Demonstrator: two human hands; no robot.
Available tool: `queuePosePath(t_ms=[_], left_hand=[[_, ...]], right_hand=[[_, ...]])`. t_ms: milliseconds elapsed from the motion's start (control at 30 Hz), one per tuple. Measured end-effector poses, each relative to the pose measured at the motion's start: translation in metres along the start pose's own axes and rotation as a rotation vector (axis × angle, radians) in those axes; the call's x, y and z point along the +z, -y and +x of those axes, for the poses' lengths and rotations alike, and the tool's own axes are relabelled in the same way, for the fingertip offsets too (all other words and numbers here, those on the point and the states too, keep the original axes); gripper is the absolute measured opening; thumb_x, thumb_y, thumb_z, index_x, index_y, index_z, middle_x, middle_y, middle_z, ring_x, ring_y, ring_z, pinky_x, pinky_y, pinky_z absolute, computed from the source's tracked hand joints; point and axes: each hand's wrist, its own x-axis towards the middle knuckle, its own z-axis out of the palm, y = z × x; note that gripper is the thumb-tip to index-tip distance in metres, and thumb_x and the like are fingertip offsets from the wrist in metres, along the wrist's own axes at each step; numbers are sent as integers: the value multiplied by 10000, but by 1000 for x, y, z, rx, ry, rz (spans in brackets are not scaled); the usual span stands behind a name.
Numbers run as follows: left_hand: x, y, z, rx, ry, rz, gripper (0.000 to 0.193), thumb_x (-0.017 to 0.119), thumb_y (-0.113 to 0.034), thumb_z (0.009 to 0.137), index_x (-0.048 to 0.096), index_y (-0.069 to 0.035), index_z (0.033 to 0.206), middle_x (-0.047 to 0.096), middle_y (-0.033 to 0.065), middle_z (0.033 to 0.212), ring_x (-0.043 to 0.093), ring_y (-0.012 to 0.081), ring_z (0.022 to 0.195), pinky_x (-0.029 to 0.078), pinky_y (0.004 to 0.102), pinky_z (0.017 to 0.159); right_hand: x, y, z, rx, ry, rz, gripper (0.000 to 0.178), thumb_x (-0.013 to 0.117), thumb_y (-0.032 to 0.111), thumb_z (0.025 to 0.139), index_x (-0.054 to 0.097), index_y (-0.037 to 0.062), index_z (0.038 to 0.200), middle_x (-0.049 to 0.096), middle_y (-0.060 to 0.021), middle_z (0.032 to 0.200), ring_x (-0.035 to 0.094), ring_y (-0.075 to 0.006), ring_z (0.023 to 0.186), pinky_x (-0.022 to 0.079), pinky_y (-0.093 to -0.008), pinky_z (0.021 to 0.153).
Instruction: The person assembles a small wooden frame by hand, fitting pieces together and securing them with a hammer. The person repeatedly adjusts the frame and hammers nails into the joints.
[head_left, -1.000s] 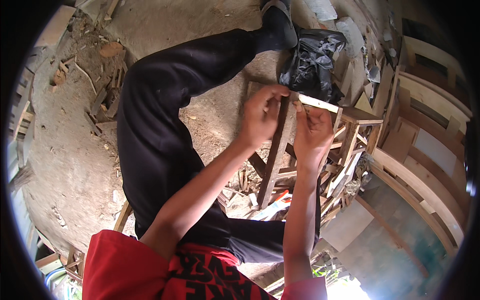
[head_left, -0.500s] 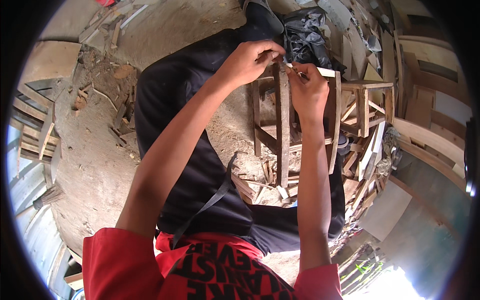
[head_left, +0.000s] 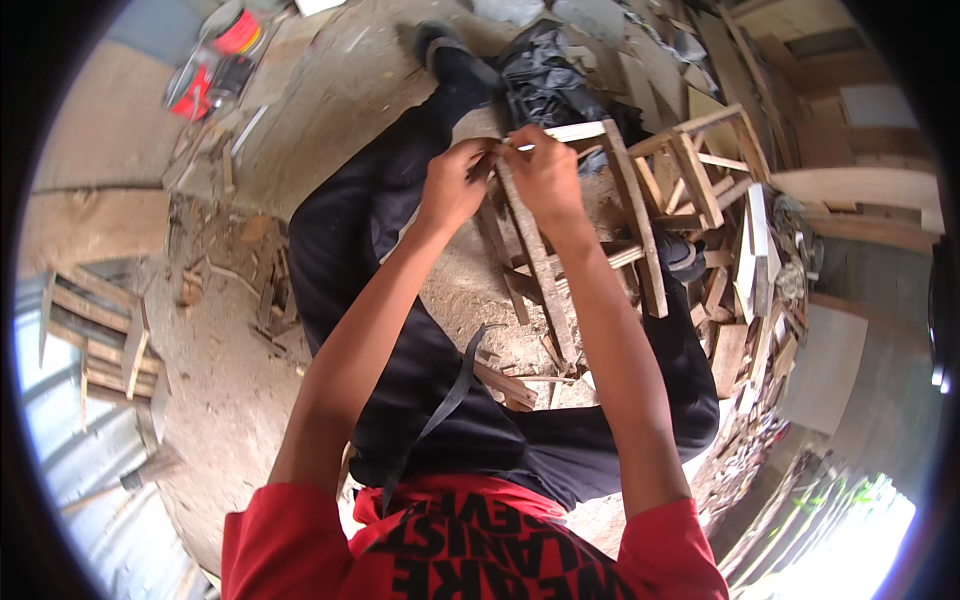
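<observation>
A small wooden stool frame [head_left: 540,265] leans between my legs, its dark legs pointing toward me and one pale rail [head_left: 580,132] along its far side. Both hands meet at its far left corner. My left hand [head_left: 459,187] is closed, fingertips pinched together at the corner; what they hold is hidden. Right beside it, my right hand [head_left: 545,185] pinches too, with a small pale bit showing at its fingertips that is too small to name. The two hands' fingertips nearly touch.
A black plastic bag [head_left: 545,75] lies beyond the stool frame. Another wooden frame [head_left: 695,170] stands to the right among wood offcuts [head_left: 725,355]. Red cans [head_left: 190,90] sit at the far left, slatted wood [head_left: 100,325] at the left. A black strap [head_left: 445,400] hangs over my leg.
The view has shifted, bringing the red cans into sight. The stool frame now tilts more. My hands have come closer together at its corner, the right one now level with the left.
</observation>
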Motion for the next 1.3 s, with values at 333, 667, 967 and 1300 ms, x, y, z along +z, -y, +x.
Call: queuePosePath(t_ms=[333, 667, 967, 1300], left_hand=[[-2, 14, 20, -146, 15, -243, 293, 429, 68, 969, 599, 42, 1206, 683, 129, 1140, 654, 182, 1075, 514, 297, 951], [19, 26, -5, -16, 41, -193, 674, 789, -82, 801, 444, 11, 1373, 561, 176, 1300, 548, 261, 1217, 452, 371, 1010], [37, 41, -12, -204, -50, -547, 693, 835, -131, 792, 447, 1, 1350, 559, 129, 1238, 603, 215, 1104, 538, 350, 872], [37, 50, -9, -236, -17, -454, 732, 846, -196, 750, 455, -35, 1347, 527, 102, 1248, 499, 199, 1163, 391, 360, 1016]], right_hand=[[-6, -2, -1, 60, 19, 12, 148, 698, 111, 823, 654, -21, 874, 655, -274, 747, 677, -438, 761, 531, -461, 659], [-4, -7, 2, 95, 24, 91, 162, 685, 135, 850, 679, -21, 892, 700, -193, 752, 721, -316, 707, 541, -382, 634], [-13, 7, 18, -11, 89, -124, 148, 663, 112, 902, 595, -8, 955, 711, -192, 868, 712, -370, 868, 545, -407, 694], [-8, 12, 22, 178, 158, -124, 144, 676, 111, 921, 597, -3, 961, 731, -174, 875, 743, -274, 836, 534, -337, 656]])
